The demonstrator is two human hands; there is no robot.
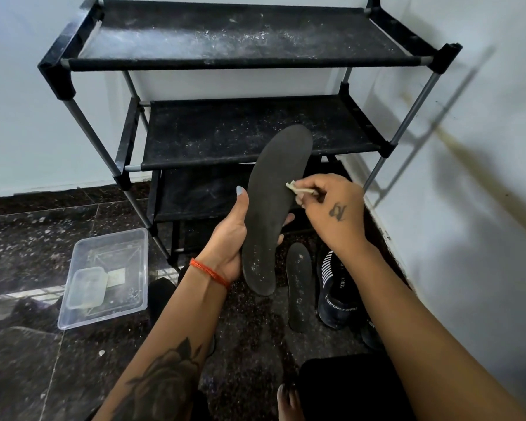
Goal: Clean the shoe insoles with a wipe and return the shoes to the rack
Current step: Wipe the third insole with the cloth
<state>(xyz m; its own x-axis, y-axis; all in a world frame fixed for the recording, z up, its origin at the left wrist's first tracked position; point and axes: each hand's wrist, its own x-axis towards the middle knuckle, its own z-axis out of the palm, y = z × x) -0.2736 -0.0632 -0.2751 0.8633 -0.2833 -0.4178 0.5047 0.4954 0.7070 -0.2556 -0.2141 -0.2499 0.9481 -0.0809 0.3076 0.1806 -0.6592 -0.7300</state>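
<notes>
My left hand [230, 235] grips a dark grey insole [274, 202] from below, holding it upright in front of the black shoe rack [240, 135]. My right hand [334, 208] pinches a small crumpled wipe [298, 189] against the insole's right edge, near its middle. A second insole [299, 287] lies flat on the floor below. Beside it on the right stands a dark blue sports shoe [334, 293] with white stripes; another shoe is partly hidden under my right forearm.
A clear plastic tub [134, 238] holding a smaller clear container sits on the dark speckled floor at the left. The rack's dusty fabric shelves hold nothing. White walls close in behind and on the right. My foot shows at the bottom edge.
</notes>
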